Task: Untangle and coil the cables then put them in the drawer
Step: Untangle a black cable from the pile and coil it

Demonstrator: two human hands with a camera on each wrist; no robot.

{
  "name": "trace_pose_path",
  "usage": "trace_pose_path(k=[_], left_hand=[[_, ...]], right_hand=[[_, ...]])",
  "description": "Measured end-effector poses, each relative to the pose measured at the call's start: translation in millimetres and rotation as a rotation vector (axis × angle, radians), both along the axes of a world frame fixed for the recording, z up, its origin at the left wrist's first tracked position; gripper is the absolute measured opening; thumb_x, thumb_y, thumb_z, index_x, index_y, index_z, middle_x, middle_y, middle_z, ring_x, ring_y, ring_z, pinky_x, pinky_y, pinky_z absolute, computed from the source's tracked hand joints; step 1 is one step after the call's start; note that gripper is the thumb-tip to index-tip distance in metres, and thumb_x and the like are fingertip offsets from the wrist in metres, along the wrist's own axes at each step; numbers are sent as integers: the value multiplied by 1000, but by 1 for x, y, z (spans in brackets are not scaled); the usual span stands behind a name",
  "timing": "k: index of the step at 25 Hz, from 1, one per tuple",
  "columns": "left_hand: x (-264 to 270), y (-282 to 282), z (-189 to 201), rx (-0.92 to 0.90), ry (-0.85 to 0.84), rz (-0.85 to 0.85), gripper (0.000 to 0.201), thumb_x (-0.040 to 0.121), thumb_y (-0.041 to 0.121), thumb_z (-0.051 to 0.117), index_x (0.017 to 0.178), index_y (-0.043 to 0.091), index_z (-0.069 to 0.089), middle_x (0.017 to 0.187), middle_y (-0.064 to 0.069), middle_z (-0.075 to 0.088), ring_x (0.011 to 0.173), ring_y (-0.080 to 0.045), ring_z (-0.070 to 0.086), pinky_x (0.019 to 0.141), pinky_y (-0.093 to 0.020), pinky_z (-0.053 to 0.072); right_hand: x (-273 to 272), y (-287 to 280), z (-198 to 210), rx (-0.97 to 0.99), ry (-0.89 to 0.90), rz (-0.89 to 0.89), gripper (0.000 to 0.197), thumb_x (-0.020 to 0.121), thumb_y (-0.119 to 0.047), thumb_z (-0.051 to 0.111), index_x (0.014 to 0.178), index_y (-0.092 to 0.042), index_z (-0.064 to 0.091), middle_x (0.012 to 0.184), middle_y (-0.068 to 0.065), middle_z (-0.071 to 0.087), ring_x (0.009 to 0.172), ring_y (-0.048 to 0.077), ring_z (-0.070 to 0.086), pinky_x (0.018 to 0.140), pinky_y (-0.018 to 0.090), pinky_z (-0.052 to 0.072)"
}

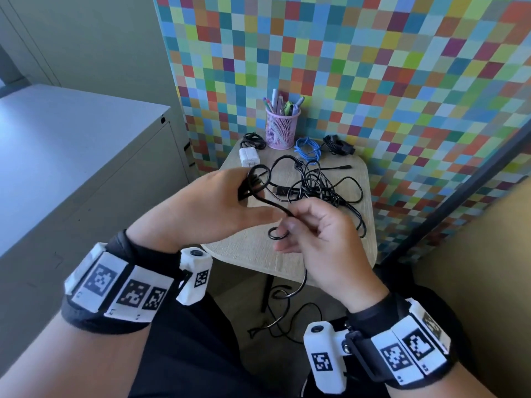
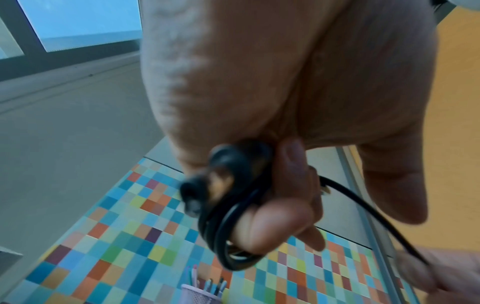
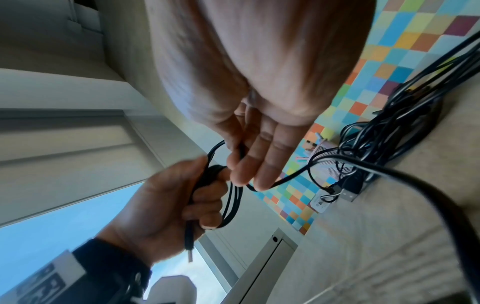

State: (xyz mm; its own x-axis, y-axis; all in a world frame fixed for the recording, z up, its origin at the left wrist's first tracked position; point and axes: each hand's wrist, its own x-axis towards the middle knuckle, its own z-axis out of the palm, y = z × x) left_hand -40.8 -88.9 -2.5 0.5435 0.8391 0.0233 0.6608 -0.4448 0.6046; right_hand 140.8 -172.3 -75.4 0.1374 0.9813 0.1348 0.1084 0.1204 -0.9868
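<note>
Head view: the left hand point(image 1: 212, 196) grips a few wound loops of a black cable point(image 1: 260, 193); the right hand point(image 1: 316, 228) pinches its slack, which trails off the table's point(image 1: 244, 251) front edge to the floor. A tangle point(image 1: 319, 182) waits mid-table, with bundles near the back edge.

Left wrist: the coil point(image 2: 228, 226) wraps the fingers point(image 2: 272, 224).

Right wrist: a plug point(image 3: 189, 242) hangs below the left hand point(image 3: 166, 205). No drawer looks open; I judge coiling is early. Room is tight.
</note>
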Motion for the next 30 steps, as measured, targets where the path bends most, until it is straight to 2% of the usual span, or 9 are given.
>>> trace_pose_path(k=[3, 8, 12, 15, 18, 21, 24, 28, 30], left_hand=[[-16, 7, 0, 22, 48, -8, 27, 90, 38, 71, 86, 13, 63, 60, 6, 50, 50, -5, 43, 52, -20, 35], [-23, 7, -4, 5, 149, -76, 40, 95, 51, 62, 78, 16, 57, 62, 3, 53, 52, -6, 47, 54, -23, 38], [-24, 8, -8, 104, 152, -20, 31, 102, 44, 51, 85, 20, 62, 69, 6, 60, 60, -10, 54, 58, -27, 43], [-26, 12, -7, 130, 130, 73, 31, 104, 39, 50, 81, 24, 63, 68, 11, 59, 60, -4, 54, 58, -20, 37], [-32, 14, -1, -13, -11, 25, 36, 104, 37, 51, 73, 21, 59, 58, 12, 51, 51, -4, 44, 57, -22, 39], [-32, 10, 3, -175, -286, -70, 37, 109, 27, 47, 79, 7, 51, 58, 4, 45, 52, -16, 48, 60, -37, 50], [-26, 5, 7, -333, -520, -149, 33, 103, 27, 49, 76, 8, 52, 49, 3, 35, 42, -21, 40, 62, -36, 54], [-14, -3, 8, -408, -663, -272, 23, 102, 21, 44, 86, 9, 56, 48, -2, 42, 39, -17, 40, 67, -33, 53], [-9, -4, 4, -394, -608, -226, 23, 106, 18, 43, 91, 8, 56, 50, 0, 41, 41, -14, 38, 64, -32, 50]], right_hand=[[14, -2, -7, 69, -1, -16, 12, 103, 2, 56, 100, -5, 66, 78, 4, 73, 65, 24, 69, 69, 36, 61], [19, -7, -11, 27, 234, 53, 18, 103, 2, 52, 96, -5, 66, 72, 4, 64, 64, 17, 59, 62, 28, 53], [21, -9, -5, -72, 484, 103, 11, 95, -12, 53, 94, -6, 63, 68, 4, 56, 60, 12, 49, 56, 24, 49], [29, -7, -7, -156, 509, 77, 21, 105, -6, 45, 93, -6, 62, 66, 1, 50, 60, 11, 45, 53, 22, 44], [36, -6, -17, -232, 209, 57, 28, 110, -6, 43, 94, -6, 66, 63, 0, 50, 63, 14, 48, 60, 28, 45], [28, -5, -18, -242, 24, 69, 28, 110, -12, 46, 96, -8, 70, 58, -5, 48, 66, 15, 58, 76, 33, 52], [12, -4, -10, -254, 98, 144, 25, 110, -13, 47, 97, -9, 67, 56, -4, 48, 59, 23, 62, 71, 33, 58], [-12, -7, -5, -357, 264, 418, 26, 112, -19, 44, 103, -6, 64, 61, 5, 27, 38, 15, 31, 50, 36, 56], [-16, -7, -7, -354, 205, 439, 26, 112, -19, 44, 107, -5, 66, 63, 7, 42, 44, 18, 45, 63, 49, 62]])
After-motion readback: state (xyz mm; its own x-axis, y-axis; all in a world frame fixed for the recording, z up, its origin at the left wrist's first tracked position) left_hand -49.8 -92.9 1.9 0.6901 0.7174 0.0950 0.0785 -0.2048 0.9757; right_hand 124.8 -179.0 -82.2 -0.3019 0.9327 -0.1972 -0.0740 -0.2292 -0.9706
